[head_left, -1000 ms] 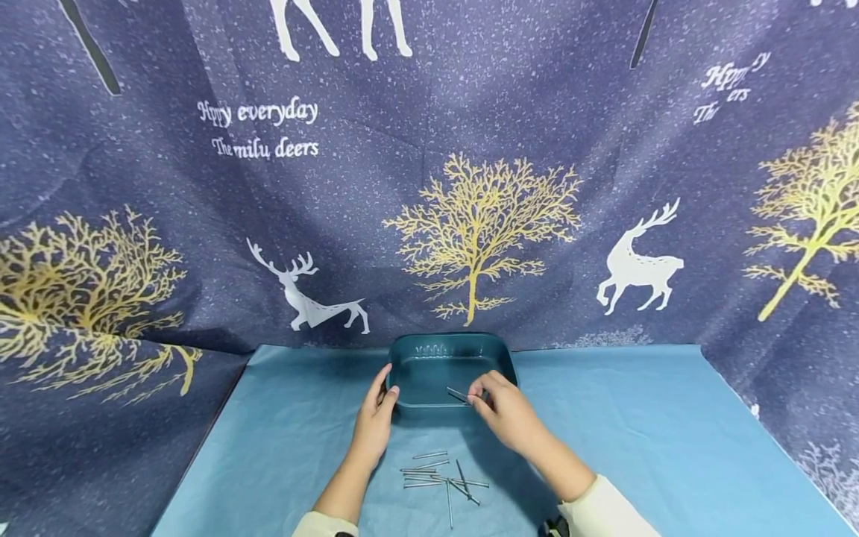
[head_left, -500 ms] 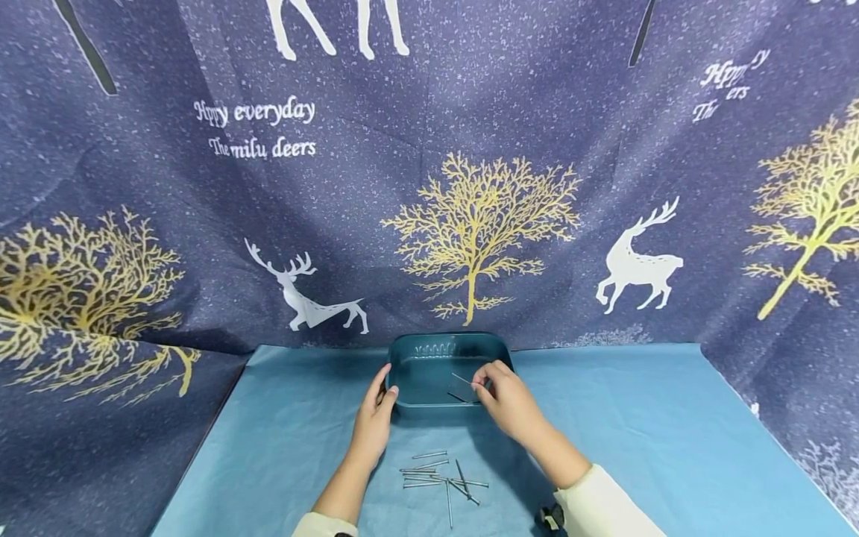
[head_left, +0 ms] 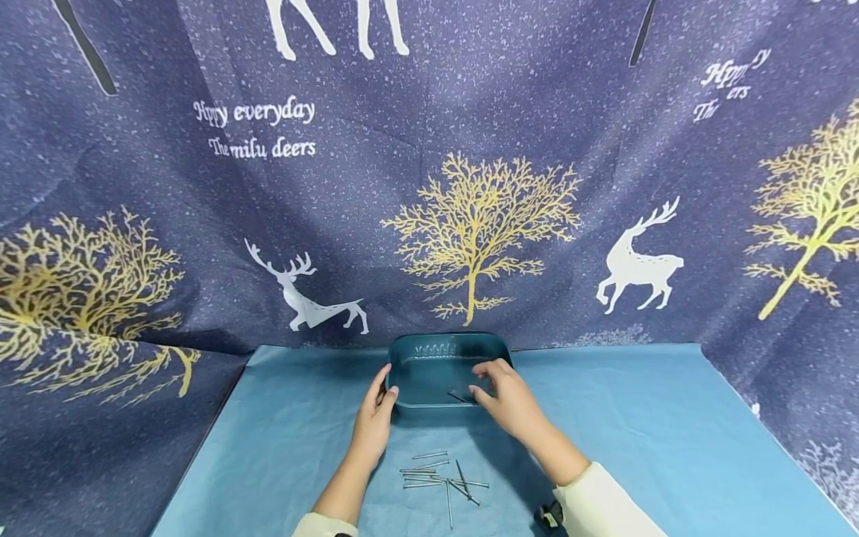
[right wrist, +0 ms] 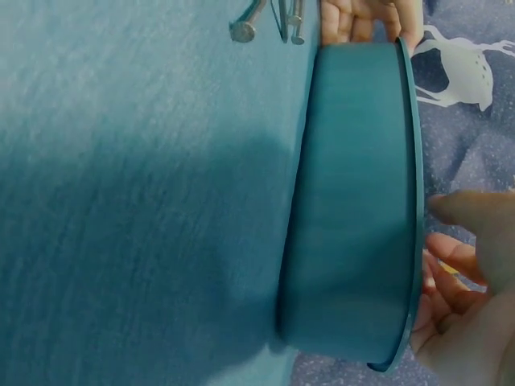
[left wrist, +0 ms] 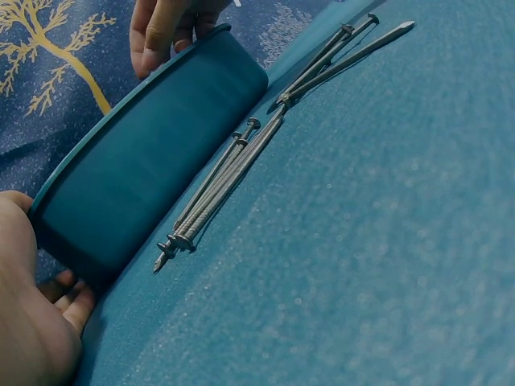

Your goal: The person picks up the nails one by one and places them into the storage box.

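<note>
A deep teal rectangular tray (head_left: 429,409) stands at the back of the table. My left hand (head_left: 374,419) grips its left end, thumb at the rim and fingers around the outer wall, as the left wrist view shows too. Over the tray's right side is my right hand (head_left: 510,403), thumb and forefinger apart with nothing between them. Inside the tray, near those fingertips, lie dark-looking nails (head_left: 459,397), partly hidden by the hand. Several long steel nails (head_left: 420,485) lie loosely crossed on the cloth in front of the tray, and the left wrist view shows these nails (left wrist: 221,189) close to its wall.
A light blue cloth (head_left: 617,432) covers the table. Right behind the tray hangs a dark blue curtain (head_left: 537,298) with printed trees and deer. A small dark object (head_left: 550,516) shows beside the right sleeve at the front.
My right hand lowered a nail into the tray, lifted a little with another thin nail between the fingertips, then let it go there. The left hand stayed on the tray.
</note>
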Tool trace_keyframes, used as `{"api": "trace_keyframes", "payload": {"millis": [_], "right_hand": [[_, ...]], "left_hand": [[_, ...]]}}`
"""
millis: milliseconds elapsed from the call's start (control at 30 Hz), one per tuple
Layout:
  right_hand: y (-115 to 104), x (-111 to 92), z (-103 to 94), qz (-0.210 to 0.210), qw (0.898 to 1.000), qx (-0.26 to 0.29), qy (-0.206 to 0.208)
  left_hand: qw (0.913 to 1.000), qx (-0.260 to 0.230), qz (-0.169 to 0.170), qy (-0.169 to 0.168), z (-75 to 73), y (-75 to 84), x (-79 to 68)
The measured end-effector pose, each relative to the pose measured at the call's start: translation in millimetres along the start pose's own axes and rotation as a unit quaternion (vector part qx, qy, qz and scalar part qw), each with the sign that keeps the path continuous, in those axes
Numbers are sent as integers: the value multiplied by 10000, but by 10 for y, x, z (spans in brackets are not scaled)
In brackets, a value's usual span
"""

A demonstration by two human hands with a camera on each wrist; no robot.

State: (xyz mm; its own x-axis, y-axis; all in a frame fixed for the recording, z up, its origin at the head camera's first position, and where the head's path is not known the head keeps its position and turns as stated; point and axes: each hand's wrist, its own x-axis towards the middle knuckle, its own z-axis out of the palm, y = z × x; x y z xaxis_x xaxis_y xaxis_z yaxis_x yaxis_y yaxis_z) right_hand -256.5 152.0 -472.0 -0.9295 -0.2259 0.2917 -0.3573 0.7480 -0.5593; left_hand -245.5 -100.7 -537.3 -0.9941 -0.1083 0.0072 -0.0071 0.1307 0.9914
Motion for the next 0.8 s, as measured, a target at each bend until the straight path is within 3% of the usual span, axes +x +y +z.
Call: {"api": "trace_keyframes", "payload": {"millis": [800], "right_hand": [[-6, -79, 46, -217, 9992, 285, 148]], "left_hand": [[10000, -71, -34, -8, 2, -10, 2]]}}
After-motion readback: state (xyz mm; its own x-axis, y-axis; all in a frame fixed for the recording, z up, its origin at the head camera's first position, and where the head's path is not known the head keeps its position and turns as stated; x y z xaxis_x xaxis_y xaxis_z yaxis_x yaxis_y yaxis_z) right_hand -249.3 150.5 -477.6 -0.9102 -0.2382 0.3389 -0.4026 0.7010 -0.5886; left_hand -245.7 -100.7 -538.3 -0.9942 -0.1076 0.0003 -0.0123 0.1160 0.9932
